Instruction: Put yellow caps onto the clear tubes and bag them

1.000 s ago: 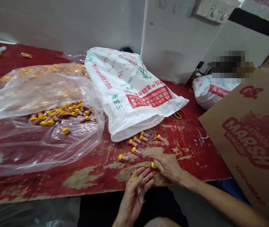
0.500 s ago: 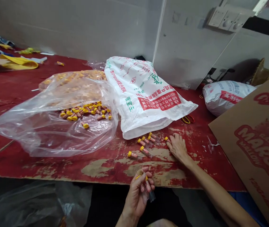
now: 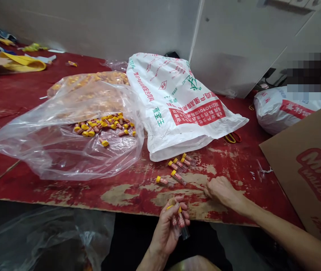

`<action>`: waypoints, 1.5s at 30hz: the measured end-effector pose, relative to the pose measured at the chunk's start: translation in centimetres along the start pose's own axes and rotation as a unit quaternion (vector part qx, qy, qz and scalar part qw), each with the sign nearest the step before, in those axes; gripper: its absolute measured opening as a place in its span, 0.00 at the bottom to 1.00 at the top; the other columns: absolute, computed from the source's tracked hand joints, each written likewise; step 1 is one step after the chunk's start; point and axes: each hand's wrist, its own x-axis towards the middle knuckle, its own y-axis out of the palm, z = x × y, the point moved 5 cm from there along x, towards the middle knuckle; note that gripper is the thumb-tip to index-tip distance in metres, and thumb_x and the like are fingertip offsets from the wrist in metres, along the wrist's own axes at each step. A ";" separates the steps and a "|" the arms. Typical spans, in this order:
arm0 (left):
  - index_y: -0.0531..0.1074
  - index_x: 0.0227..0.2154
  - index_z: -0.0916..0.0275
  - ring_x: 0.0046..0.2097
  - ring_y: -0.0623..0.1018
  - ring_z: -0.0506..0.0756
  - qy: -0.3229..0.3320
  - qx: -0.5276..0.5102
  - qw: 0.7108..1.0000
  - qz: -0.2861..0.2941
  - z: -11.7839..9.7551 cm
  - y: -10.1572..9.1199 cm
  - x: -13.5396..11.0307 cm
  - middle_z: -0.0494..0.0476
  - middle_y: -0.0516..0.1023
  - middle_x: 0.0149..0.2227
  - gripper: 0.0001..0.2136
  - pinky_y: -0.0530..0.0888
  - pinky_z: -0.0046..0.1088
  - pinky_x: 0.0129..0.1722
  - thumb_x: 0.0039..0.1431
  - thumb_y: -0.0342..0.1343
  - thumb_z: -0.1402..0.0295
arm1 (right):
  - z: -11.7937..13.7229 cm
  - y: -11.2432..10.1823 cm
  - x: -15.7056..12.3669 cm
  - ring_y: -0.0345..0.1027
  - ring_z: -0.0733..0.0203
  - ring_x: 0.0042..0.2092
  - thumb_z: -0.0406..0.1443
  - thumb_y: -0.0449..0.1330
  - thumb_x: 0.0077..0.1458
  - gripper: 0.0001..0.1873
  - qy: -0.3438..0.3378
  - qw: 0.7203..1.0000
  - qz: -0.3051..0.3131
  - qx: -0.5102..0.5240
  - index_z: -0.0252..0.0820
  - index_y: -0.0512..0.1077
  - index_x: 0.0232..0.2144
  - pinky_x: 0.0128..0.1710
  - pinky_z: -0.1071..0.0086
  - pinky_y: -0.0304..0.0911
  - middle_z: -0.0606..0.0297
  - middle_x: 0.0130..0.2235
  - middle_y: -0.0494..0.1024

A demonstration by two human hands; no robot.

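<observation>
Several clear plastic tubes with yellow caps and red-and-white filling point(image 3: 181, 220) are gripped in my left hand point(image 3: 167, 226), held at the table's front edge. My right hand point(image 3: 222, 192) is closed low over the table to the right, its fingers curled; whatever they hold is hidden. Between my hands and the white sack, several more capped tubes point(image 3: 163, 181) lie loosely on the red table point(image 3: 132, 177). A large clear plastic bag point(image 3: 64, 158) on the left contains many small yellow-capped pieces point(image 3: 92, 128).
A white printed sack point(image 3: 183, 98) lies behind the loose tubes, with scissors point(image 3: 233, 138) by its right corner. On the right stands a cardboard box point(image 3: 313, 169), another white sack point(image 3: 279, 109) behind it. A yellow strap point(image 3: 27, 64) lies far left.
My right hand has drawn back toward me from the rightmost loose tube, and that tube no longer shows on the table. My left hand keeps its tubes. The view has shifted slightly.
</observation>
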 end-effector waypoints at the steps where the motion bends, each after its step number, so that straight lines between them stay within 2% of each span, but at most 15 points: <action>1: 0.71 0.37 0.66 0.25 0.74 0.50 -0.002 0.001 1.000 -0.003 -0.1 0.0 0.1 0.54 0.75 0.29 0.15 0.72 0.25 0.24 0.44 0.64 0.70 | 0.3 0.4 0.3 0.71 0.55 0.28 0.33 0.51 0.57 0.16 0.005 1.000 0.003 0.002 0.36 0.76 0.24 0.23 0.68 0.47 0.52 0.26 0.77; 6: 0.71 0.36 0.66 0.26 0.75 0.50 -0.012 0.005 1.000 -0.009 -0.2 0.6 0.9 0.54 0.75 0.29 0.14 0.73 0.25 0.25 0.46 0.64 0.69 | 0.6 0.9 0.7 0.73 0.52 0.32 0.33 0.49 0.59 0.16 0.029 0.999 0.018 0.016 0.36 0.77 0.32 0.25 0.69 0.53 0.49 0.31 0.78; 11: 0.71 0.38 0.67 0.28 0.76 0.51 -0.020 -0.003 1.000 -0.010 -0.1 1.0 0.9 0.56 0.75 0.30 0.14 0.73 0.25 0.24 0.48 0.63 0.69 | -0.6 0.6 0.4 0.73 0.53 0.32 0.36 0.47 0.61 0.18 0.055 0.998 0.011 0.031 0.38 0.76 0.31 0.27 0.70 0.55 0.52 0.30 0.78; 14: 0.70 0.39 0.67 0.32 0.77 0.53 -0.013 -0.004 1.000 -0.017 -0.1 0.8 0.3 0.59 0.76 0.35 0.16 0.74 0.25 0.25 0.47 0.64 0.70 | 0.9 0.5 -0.5 0.71 0.60 0.31 0.37 0.42 0.64 0.21 0.058 0.981 -0.079 0.168 0.39 0.73 0.29 0.29 0.72 0.56 0.59 0.29 0.77; 17: 0.70 0.39 0.65 0.34 0.78 0.54 0.006 -0.022 1.000 -0.005 -0.1 0.6 -0.2 0.58 0.76 0.36 0.17 0.76 0.26 0.27 0.45 0.66 0.70 | 4.9 -0.2 -2.4 0.69 0.64 0.32 0.38 0.42 0.65 0.19 -0.005 0.905 -0.211 0.368 0.41 0.71 0.32 0.32 0.73 0.58 0.64 0.31 0.75; 20: 0.71 0.38 0.64 0.29 0.76 0.49 0.049 -0.044 0.998 -0.008 -0.6 0.1 -0.5 0.53 0.76 0.33 0.17 0.75 0.24 0.27 0.43 0.67 0.70 | 8.4 -1.9 -3.7 0.67 0.63 0.37 0.40 0.45 0.64 0.15 -0.108 0.854 -0.299 0.411 0.42 0.70 0.38 0.37 0.72 0.60 0.62 0.36 0.73; 22: 0.72 0.37 0.64 0.25 0.73 0.47 0.063 -0.039 0.997 -0.023 -0.9 -0.4 -0.6 0.52 0.76 0.30 0.17 0.73 0.22 0.24 0.42 0.67 0.70 | 8.8 -2.9 -3.2 0.65 0.62 0.39 0.37 0.45 0.64 0.14 -0.126 0.847 -0.343 0.387 0.42 0.70 0.40 0.40 0.70 0.60 0.61 0.39 0.71; 25: 0.73 0.36 0.67 0.21 0.70 0.46 0.059 -0.028 0.997 -0.031 -1.1 -0.9 -0.9 0.53 0.75 0.25 0.16 0.68 0.19 0.19 0.41 0.66 0.68 | 7.5 -3.7 -0.6 0.63 0.58 0.41 0.33 0.48 0.61 0.11 -0.052 0.877 -0.386 0.281 0.40 0.70 0.39 0.40 0.67 0.59 0.58 0.39 0.69; 27: 0.74 0.36 0.67 0.22 0.72 0.48 0.046 -0.033 0.998 -0.025 -1.0 -1.1 -1.1 0.53 0.74 0.24 0.17 0.69 0.21 0.19 0.41 0.66 0.67 | 7.2 -3.6 1.5 0.61 0.55 0.41 0.33 0.52 0.58 0.08 -0.010 0.908 -0.376 0.182 0.39 0.70 0.39 0.40 0.64 0.57 0.57 0.38 0.70; 29: 0.73 0.35 0.66 0.23 0.73 0.50 0.031 -0.039 0.999 -0.012 -0.7 -1.2 -1.3 0.52 0.73 0.23 0.16 0.72 0.24 0.22 0.43 0.65 0.66 | 7.5 -3.1 2.8 0.61 0.53 0.41 0.33 0.54 0.57 0.07 0.005 0.923 -0.365 0.123 0.39 0.69 0.38 0.42 0.62 0.56 0.56 0.39 0.70; 33: 0.73 0.33 0.65 0.23 0.73 0.51 0.028 -0.042 0.999 0.009 -0.4 -1.5 -1.3 0.51 0.70 0.21 0.12 0.72 0.25 0.22 0.45 0.63 0.66 | 7.0 -1.7 2.2 0.63 0.55 0.39 0.34 0.52 0.58 0.06 -0.001 0.922 -0.351 0.163 0.37 0.67 0.37 0.40 0.64 0.56 0.56 0.38 0.71; 37: 0.73 0.35 0.65 0.25 0.73 0.51 0.028 -0.046 0.998 0.036 -0.3 -1.4 -1.2 0.50 0.70 0.22 0.13 0.72 0.25 0.22 0.45 0.63 0.67 | 2.8 -0.9 0.0 0.66 0.61 0.32 0.38 0.47 0.61 0.10 -0.005 0.938 -0.228 0.260 0.40 0.65 0.36 0.32 0.71 0.54 0.64 0.32 0.73; 41: 0.73 0.37 0.66 0.25 0.73 0.51 0.023 -0.043 0.998 0.041 -0.5 -1.1 -1.1 0.51 0.71 0.23 0.15 0.73 0.26 0.23 0.45 0.64 0.68 | -0.4 -0.4 -1.1 0.69 0.60 0.29 0.38 0.46 0.61 0.14 0.022 0.993 -0.070 0.097 0.41 0.68 0.29 0.26 0.71 0.48 0.61 0.27 0.75; 43: 0.73 0.37 0.67 0.26 0.75 0.52 0.015 -0.040 0.999 0.024 -0.5 -1.0 -1.1 0.54 0.73 0.26 0.14 0.73 0.26 0.24 0.46 0.63 0.68 | -0.6 -0.1 -0.9 0.70 0.59 0.29 0.37 0.47 0.61 0.15 0.038 0.998 -0.030 0.029 0.40 0.70 0.29 0.25 0.71 0.46 0.58 0.27 0.76; 45: 0.72 0.38 0.68 0.28 0.76 0.52 0.008 -0.037 0.999 0.003 -0.6 -1.0 -1.2 0.56 0.75 0.28 0.13 0.74 0.26 0.24 0.48 0.62 0.69 | 0.0 0.2 -0.5 0.72 0.59 0.30 0.37 0.46 0.62 0.16 0.050 0.999 -0.022 0.006 0.39 0.72 0.30 0.25 0.72 0.47 0.55 0.29 0.77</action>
